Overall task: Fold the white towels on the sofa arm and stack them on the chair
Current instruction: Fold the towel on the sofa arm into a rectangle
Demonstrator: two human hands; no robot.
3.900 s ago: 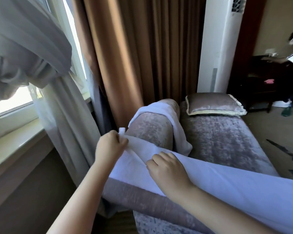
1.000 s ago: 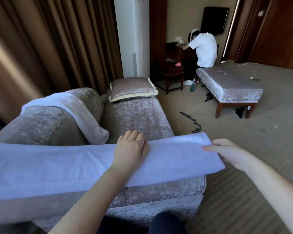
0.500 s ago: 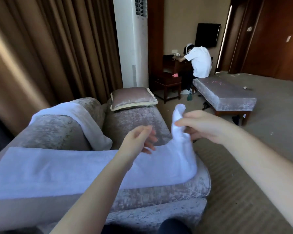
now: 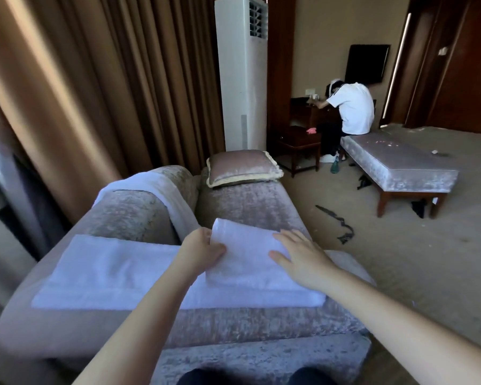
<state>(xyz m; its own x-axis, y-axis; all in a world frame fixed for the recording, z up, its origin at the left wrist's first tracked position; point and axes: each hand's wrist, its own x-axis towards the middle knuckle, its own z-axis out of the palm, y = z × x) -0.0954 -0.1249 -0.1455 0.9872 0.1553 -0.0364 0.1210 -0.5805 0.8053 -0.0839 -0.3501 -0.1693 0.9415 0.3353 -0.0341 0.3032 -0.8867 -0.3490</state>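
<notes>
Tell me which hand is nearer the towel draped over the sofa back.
Left. The left hand grips the folded-over end of the near towel, just in front of the draped towel. The right hand lies flat on that fold, farther to the right.

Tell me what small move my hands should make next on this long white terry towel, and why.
Probably lower the flap: the left hand grips the folded-over end of the long white terry towel, its far corner lifted, while the right hand lies flat on it. Setting that edge down squarely would likely finish this fold.
</notes>
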